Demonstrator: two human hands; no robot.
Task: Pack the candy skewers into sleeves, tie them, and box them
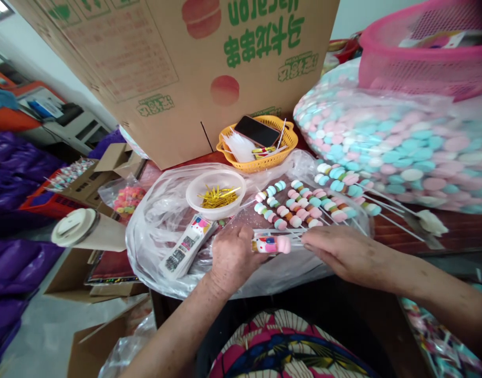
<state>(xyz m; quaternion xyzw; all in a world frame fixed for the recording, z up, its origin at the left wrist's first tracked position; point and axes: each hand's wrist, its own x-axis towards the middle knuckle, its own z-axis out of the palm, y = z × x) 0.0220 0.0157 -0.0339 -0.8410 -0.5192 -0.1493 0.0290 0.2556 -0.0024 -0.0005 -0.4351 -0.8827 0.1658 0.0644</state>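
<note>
Okay, my left hand (235, 254) gripped the wrapper (261, 243), right hand (341, 257) the stick (297, 243); marshmallow (284, 244) seemed squashable, stick safer to grip.

The place looked like a small sweet-packing workshop. On the dark red bench (467, 229), pastel candy skewers (304, 203), a stack of printed plastic sleeves (184, 249) and a round white plastic bowl (221, 213) of gold ties (220, 198) filled mid-frame; a huge clear bag (335, 94) of loose pastel sweets (414, 152) bulged at right, a tall brown cardboard carton (194, 73) at upper centre.
</note>
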